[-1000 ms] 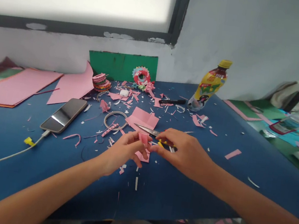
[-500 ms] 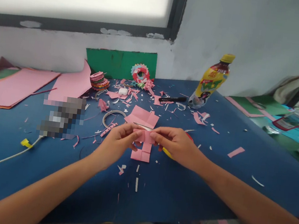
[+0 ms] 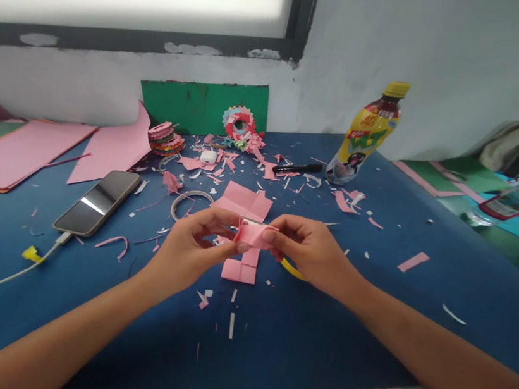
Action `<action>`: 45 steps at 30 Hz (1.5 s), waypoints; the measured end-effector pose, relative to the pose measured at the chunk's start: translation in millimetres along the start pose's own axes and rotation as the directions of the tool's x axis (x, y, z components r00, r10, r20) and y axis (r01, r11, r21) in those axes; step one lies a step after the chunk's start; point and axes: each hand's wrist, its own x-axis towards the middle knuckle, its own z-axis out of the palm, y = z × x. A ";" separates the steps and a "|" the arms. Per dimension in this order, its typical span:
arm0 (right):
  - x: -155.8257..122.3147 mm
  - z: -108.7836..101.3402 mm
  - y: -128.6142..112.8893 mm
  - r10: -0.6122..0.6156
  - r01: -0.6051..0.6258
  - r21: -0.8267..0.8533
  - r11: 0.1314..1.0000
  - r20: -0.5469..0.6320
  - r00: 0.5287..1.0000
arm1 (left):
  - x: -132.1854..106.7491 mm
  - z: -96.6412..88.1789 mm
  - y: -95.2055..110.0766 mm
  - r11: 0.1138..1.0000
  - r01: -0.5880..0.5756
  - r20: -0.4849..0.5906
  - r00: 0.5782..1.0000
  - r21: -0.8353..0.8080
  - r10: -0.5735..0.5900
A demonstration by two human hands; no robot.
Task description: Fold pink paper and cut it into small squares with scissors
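Observation:
A small folded pink paper piece (image 3: 252, 234) is pinched between my left hand (image 3: 190, 246) and my right hand (image 3: 312, 252), a little above the blue table (image 3: 368, 311). Both hands have fingers closed on it, left on its left end, right on its right end. Flat pink paper squares (image 3: 240, 270) lie on the table just below my hands, and a larger creased pink sheet (image 3: 243, 202) lies just behind them. A yellow scissors handle (image 3: 290, 269) pokes out under my right hand; the blades are mostly hidden.
A phone (image 3: 97, 200) on a white cable lies at left, a tape ring (image 3: 189, 201) behind my left hand. Farther back are a black marker (image 3: 297, 168), a yellow-labelled bottle (image 3: 366, 138), paper rosettes (image 3: 239, 123), green card (image 3: 204, 105) and pink sheets (image 3: 16, 150). Paper scraps litter the table.
My right hand left the scissors on the table and joined the left on the pink piece. Both hands lifted it slightly and it now looks bent between the fingers.

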 end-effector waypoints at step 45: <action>-0.8 10.0 4.4 0.077 -0.084 0.107 0.991 0.068 0.995 | 3.0 0.7 0.8 0.936 0.265 0.091 0.964 -0.232 -0.250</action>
